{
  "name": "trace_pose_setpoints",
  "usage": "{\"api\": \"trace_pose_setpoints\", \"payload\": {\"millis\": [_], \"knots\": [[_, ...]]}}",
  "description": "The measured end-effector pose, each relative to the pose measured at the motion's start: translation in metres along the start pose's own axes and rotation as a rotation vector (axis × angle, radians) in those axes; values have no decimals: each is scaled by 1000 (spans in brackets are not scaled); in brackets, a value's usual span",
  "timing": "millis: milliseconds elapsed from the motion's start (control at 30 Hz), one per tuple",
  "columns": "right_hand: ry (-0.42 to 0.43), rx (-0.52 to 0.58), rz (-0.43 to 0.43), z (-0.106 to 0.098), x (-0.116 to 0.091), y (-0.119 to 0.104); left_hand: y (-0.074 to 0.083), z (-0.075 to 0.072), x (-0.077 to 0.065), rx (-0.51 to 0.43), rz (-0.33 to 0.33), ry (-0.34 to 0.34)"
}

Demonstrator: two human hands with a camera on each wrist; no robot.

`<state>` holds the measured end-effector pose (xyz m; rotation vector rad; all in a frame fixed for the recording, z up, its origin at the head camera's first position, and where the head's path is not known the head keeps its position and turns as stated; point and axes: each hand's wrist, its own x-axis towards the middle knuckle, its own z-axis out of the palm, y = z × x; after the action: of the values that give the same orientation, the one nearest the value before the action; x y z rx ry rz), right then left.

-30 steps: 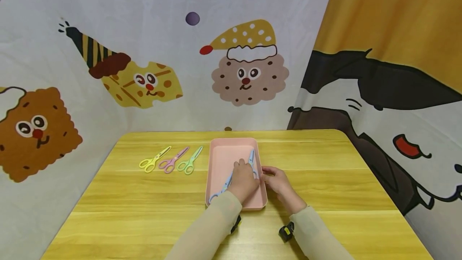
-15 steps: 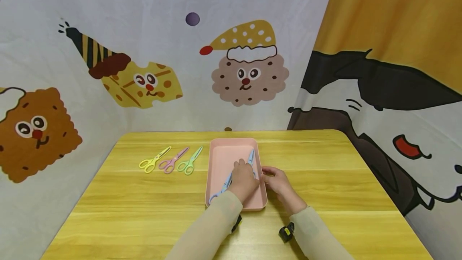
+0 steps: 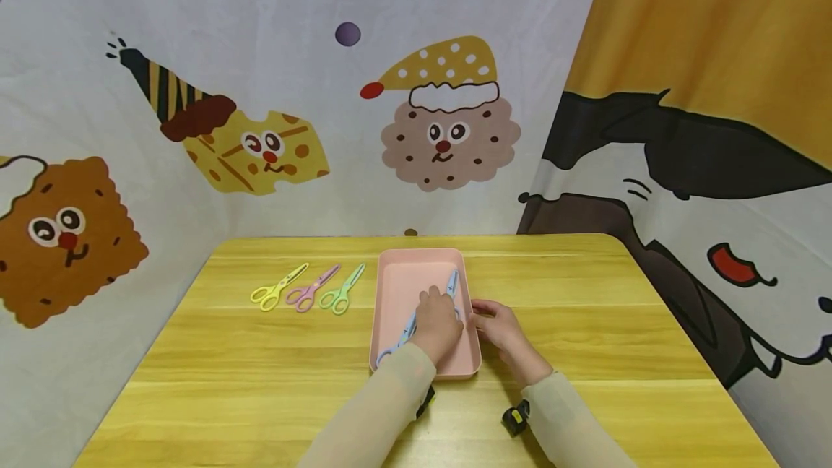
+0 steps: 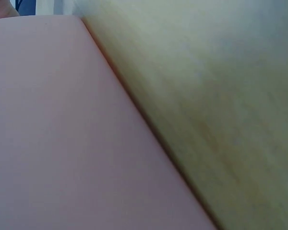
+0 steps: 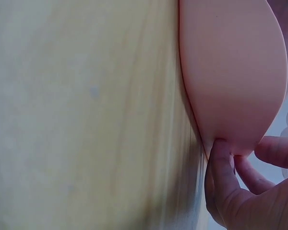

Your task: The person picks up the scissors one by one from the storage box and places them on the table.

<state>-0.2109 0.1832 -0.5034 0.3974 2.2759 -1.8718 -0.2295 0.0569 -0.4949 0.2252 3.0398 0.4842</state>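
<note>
In the head view, a shallow pink tray (image 3: pixel 398 287) lies on the table. Two blue scissors are inside it. The left pair of scissors (image 3: pixel 398 347) slants under my left wrist, and the right pair of scissors (image 3: pixel 452 282) lies along the right wall. My left hand (image 3: pixel 439 327) is down in the tray between them, its thumb by the right pair's handles. Whether those fingers grip is hidden. Against the tray's right wall, my right hand (image 3: pixel 502 327) holds the side. In the right wrist view, its fingers press the outer wall (image 5: pixel 235 72) and the thumb touches the rim.
Left of the tray, three scissors lie in a row: yellow scissors (image 3: pixel 278 287), pink scissors (image 3: pixel 313 289) and green scissors (image 3: pixel 341 289). The wooden table (image 3: pixel 559 273) ends at a cartoon-printed curtain (image 3: pixel 292 78). The left wrist view mostly shows the tray's outer wall (image 4: pixel 62 120).
My left hand has shifted very slightly left within the tray. The scissors, the tray and my right hand stay in place.
</note>
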Motion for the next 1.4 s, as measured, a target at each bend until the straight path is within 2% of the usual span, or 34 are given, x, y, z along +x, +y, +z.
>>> {"api": "trace_pose_setpoints", "payload": {"millis": [233,500,633,733,1100,1400], "knots": [[-2,3,-14,0,0,1,-3,-2,2,-28,-13,-9],[2,10,-13,0,0,2,-5,-5,3,-31,-24,14],[1,3,-6,1,0,1,-7,-6,4,-28,-51,9],[1,0,-2,1,0,0,-10,-6,4,-46,-67,16],[10,15,-12,0,-2,0,-22,-13,0,-159,-59,37],[0,6,-19,0,-3,-1,-27,-15,1,-202,-58,54]]}}
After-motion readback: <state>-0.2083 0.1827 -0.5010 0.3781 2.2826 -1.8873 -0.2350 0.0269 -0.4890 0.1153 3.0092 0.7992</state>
